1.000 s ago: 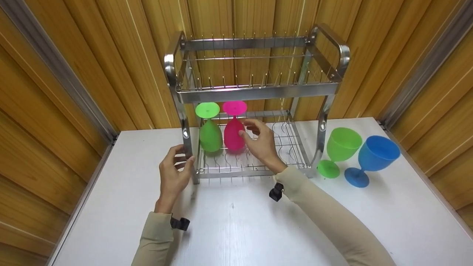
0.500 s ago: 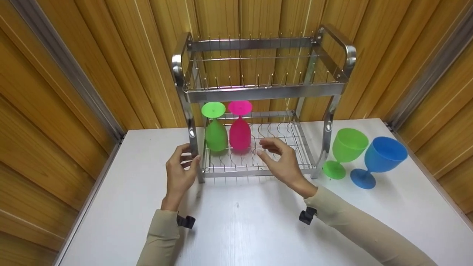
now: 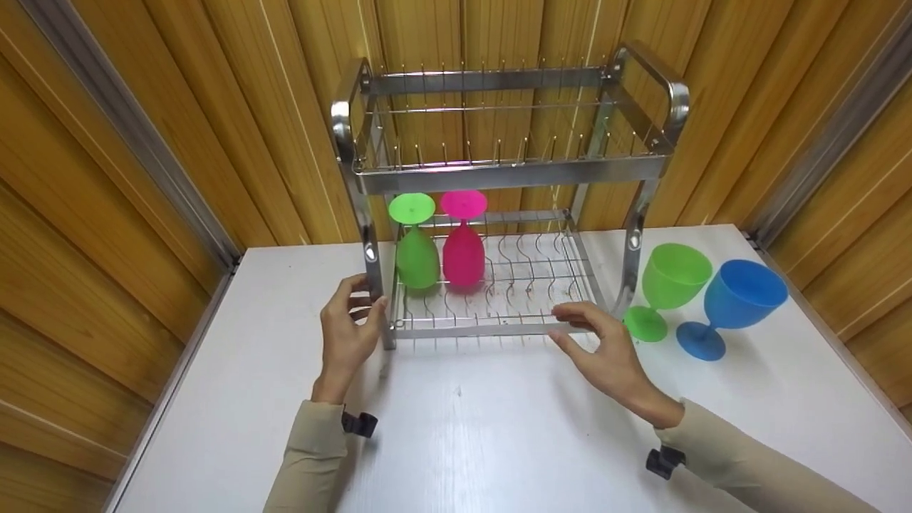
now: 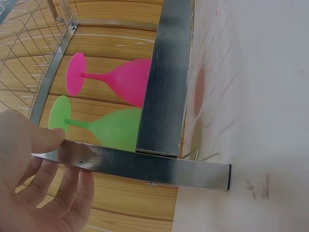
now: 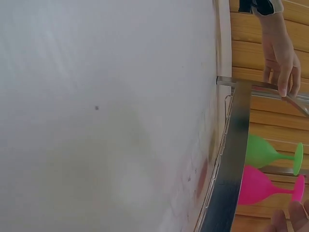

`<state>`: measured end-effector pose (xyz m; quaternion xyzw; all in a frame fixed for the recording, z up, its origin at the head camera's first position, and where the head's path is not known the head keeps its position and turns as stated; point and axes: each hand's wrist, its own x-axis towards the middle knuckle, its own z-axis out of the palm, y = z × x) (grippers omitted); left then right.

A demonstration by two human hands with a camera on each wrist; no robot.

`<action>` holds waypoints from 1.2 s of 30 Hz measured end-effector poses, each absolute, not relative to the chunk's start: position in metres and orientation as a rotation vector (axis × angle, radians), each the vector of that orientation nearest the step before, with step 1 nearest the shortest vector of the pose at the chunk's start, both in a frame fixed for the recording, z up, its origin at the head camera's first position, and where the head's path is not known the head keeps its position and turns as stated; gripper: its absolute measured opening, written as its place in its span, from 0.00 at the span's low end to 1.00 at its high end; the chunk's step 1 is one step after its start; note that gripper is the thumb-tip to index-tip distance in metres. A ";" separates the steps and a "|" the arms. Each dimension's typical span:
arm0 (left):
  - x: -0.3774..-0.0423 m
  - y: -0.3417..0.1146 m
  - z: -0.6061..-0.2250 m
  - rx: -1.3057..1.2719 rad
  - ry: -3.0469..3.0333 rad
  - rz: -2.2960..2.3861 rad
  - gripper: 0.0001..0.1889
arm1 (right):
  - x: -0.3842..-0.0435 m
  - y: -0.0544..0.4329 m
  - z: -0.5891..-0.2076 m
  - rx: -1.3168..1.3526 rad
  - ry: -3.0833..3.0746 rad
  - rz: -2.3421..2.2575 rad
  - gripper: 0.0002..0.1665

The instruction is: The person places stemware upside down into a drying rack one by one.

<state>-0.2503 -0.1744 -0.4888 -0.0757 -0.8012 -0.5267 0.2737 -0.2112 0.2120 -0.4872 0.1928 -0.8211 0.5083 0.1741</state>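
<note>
The metal rack (image 3: 513, 174) stands on the worktop in front of me, and my left grip (image 3: 348, 331) is closed around its left front leg (image 3: 370, 253), thumb laid along one face and fingers wrapped behind; the left wrist view shows this well. On the lower wire shelf (image 3: 541, 270), near that leg, the pink goblet (image 3: 464, 260) and the light green goblet (image 3: 417, 260) stand upside down, feet up, just beside each other, the green one nearer the leg.

My right grip (image 3: 613, 356) is fairly wide and holds nothing: thumb apart from the gently bent fingers, at the rack's right front corner. The fingertips overlap the lower front rail (image 3: 463, 330) in the head view, so I can't tell whether they touch it.

Just beyond the right front leg (image 3: 633, 242), the second green goblet (image 3: 675, 276) and the blue goblet (image 3: 744, 293) stand mouth up, side by side on the white worktop (image 3: 456, 442). Wood-look panels (image 3: 214, 107) rise behind and along both sides.
</note>
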 end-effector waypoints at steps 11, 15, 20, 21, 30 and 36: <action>-0.248 -0.172 -0.490 -0.188 -2.166 -1.386 0.20 | -0.193 0.260 -0.495 0.465 -2.341 1.444 0.21; -0.248 -0.172 -0.490 -0.183 -2.170 -1.394 0.20 | -0.189 0.276 -0.497 0.393 -2.374 1.435 0.22; -0.249 -0.172 -0.489 -0.183 -2.164 -1.408 0.20 | -0.185 0.299 -0.503 0.313 -2.390 1.397 0.21; -0.250 -0.173 -0.488 -0.186 -2.161 -1.412 0.20 | -0.185 0.303 -0.504 0.297 -2.385 1.395 0.21; -0.251 -0.173 -0.488 -0.200 -2.138 -1.448 0.18 | -0.178 0.344 -0.518 0.173 -2.330 1.398 0.22; -0.250 -0.172 -0.489 -0.180 -2.166 -1.415 0.20 | -0.176 0.370 -0.532 0.046 -2.331 1.416 0.23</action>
